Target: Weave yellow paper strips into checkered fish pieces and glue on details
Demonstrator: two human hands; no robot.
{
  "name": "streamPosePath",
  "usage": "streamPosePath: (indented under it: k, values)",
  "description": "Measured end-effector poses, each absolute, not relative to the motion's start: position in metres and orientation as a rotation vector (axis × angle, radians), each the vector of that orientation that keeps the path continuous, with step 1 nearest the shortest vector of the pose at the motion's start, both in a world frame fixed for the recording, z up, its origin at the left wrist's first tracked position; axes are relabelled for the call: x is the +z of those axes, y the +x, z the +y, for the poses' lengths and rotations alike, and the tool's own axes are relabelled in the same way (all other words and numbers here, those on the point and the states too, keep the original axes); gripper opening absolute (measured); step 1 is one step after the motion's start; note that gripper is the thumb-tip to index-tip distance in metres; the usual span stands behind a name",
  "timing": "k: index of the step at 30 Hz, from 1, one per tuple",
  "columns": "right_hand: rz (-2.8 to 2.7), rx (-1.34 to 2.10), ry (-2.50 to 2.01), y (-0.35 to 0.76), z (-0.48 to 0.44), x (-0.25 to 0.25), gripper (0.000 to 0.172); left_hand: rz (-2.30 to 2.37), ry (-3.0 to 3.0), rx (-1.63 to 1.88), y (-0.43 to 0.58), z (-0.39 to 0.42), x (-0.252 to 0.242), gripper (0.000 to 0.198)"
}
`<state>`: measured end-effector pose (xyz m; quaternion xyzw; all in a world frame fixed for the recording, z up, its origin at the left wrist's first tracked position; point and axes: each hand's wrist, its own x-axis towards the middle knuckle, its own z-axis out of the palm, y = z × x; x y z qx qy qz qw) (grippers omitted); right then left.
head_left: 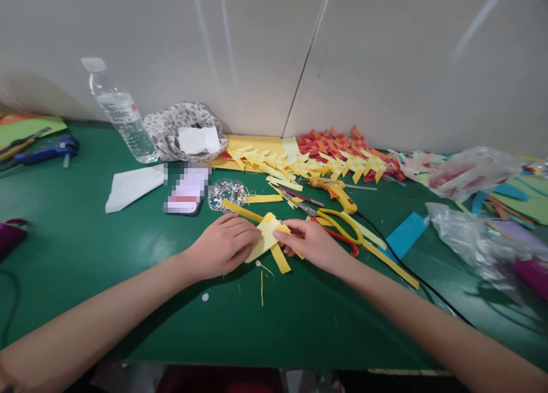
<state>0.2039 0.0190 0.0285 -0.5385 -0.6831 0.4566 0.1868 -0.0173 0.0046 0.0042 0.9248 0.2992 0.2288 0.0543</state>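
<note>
Between my two hands is a piece of folded yellow paper strips (266,236), pale on one face and deeper yellow at the edges. My left hand (225,242) grips its left side with the fingers curled over it. At the right side, my right hand (310,242) pinches it between thumb and fingers. A yellow strip (281,259) sticks out below the piece, and another strip (242,211) extends to the upper left. Just beyond my right hand lie scissors (342,225) with yellow and red handles. My left fingertips are partly hidden.
A yellow glue gun (336,192) with a black cord lies behind the scissors. Woven paper fish (342,148) line the wall. A round bead case (226,193), a phone (186,193), a tissue (132,186) and a tilted-looking water bottle (124,119) are at left; plastic bags (475,250) at right.
</note>
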Motion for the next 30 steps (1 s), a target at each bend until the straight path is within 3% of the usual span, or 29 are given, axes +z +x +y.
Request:
streamPosePath:
  k: [4,7,11,15,24,30]
  values:
    - [-2.129,0.576,-1.483,0.214,0.023,0.026,0.032,0.985,2.774,0.724,-0.018,0.003,0.006,0.019]
    - [-2.232,0.236,-1.324,0.217,0.021,0.027,0.024,0.974,2.746,0.755,-0.018,0.002,0.008,0.020]
    - [-2.438,0.236,-1.081,0.214,0.014,0.029,0.015,0.963,2.737,0.712,-0.017,-0.001,0.009,0.029]
    - [-2.698,0.234,-0.908,0.210,0.010,0.026,0.019,0.975,2.749,0.624,-0.015,-0.001,0.010,0.031]
    - [-2.981,-0.349,-0.609,0.212,0.008,0.024,0.032,0.918,2.754,0.549,-0.018,0.000,0.016,0.024]
    - [-2.975,-0.497,-0.517,0.213,0.005,0.026,0.034,0.932,2.801,0.638,-0.018,0.001,0.009,0.020]
